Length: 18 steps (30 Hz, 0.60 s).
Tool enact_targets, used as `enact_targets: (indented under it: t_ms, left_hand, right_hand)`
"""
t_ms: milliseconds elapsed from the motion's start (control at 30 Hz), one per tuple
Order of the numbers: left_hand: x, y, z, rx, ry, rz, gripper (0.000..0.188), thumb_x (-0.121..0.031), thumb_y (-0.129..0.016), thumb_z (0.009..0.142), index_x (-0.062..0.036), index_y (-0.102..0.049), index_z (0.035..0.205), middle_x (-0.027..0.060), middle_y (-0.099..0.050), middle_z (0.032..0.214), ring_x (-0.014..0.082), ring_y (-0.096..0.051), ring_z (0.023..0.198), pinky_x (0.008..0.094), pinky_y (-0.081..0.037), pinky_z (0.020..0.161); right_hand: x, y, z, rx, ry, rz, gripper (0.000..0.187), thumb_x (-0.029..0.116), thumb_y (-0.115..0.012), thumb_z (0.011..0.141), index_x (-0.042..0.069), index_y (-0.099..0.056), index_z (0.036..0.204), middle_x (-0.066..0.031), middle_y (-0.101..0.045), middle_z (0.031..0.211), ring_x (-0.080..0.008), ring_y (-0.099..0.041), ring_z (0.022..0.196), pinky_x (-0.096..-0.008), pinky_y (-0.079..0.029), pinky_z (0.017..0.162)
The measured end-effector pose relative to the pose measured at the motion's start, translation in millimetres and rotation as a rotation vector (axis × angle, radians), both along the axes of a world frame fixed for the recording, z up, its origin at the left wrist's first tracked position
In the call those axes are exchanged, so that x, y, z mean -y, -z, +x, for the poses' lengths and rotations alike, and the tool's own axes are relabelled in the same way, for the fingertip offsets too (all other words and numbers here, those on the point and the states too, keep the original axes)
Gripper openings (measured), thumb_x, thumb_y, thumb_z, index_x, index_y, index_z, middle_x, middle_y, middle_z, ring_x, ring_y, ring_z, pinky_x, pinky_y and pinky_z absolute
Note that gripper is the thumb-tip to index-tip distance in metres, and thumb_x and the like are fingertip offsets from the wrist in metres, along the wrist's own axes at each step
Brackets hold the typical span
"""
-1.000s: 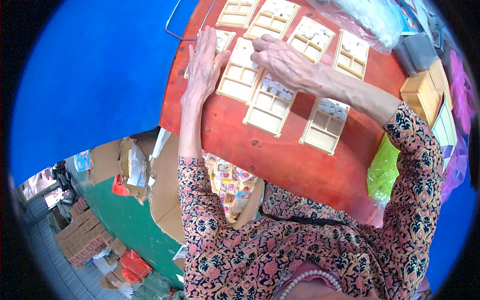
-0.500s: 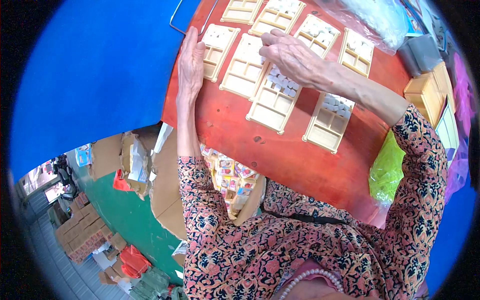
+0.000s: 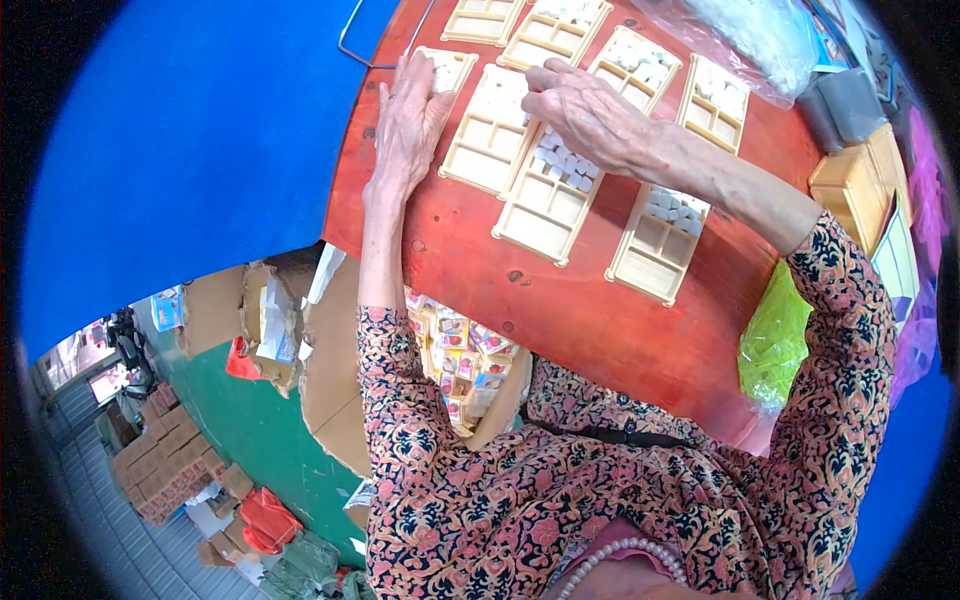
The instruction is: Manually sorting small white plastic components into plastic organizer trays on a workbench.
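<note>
My left hand (image 3: pixel 408 125) lies over the leftmost cream compartment tray (image 3: pixel 455 68), fingers stretched out and slightly apart, hiding most of it. My right hand (image 3: pixel 590 110) is bent over the trays in the middle, its fingers curled together. What those fingers hold, if anything, is hidden. Just below it lies a tray (image 3: pixel 540 215) with small white pieces (image 3: pixel 568 165) in its far compartment and bare near compartments. Between my hands sits another tray (image 3: pixel 478 155) with white pieces at its far end. A similar tray (image 3: pixel 645 265) lies to the right.
More trays (image 3: pixel 712 120) stand on the red table (image 3: pixel 600 335). A clear plastic bag (image 3: pixel 745 45) lies at the far right, near a grey container (image 3: pixel 843 105) and a stack of cream trays (image 3: pixel 850 180). A carton (image 3: pixel 335 390) with small printed packs (image 3: pixel 455 360) stands below the table's edge.
My left hand has moved right from the leftmost tray's left edge to lie over the tray, its fingers spreading. My right hand has hardly moved.
</note>
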<state>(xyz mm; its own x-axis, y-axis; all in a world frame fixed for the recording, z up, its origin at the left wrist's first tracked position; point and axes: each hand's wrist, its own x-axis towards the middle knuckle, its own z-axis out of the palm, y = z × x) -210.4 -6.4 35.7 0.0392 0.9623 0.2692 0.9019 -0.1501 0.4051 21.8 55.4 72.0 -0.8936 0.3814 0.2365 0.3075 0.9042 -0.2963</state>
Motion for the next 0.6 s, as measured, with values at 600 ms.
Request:
enact_targets:
  t_ms: [600]
  left_hand:
    - [-32,-14,26,-0.157,0.005,-0.166,0.063,-0.038,-0.044,0.093,-0.0062,-0.023,0.143,0.0118,-0.017,0.150,0.0250,-0.011,0.140,0.0454,-0.009,0.112]
  right_hand:
    - [-17,-15,35,-0.030,0.001,-0.040,0.004,0.001,-0.050,0.070,-0.003,-0.052,0.069,-0.0157,-0.053,0.086,-0.0298,-0.052,0.087,-0.0384,-0.045,0.076]
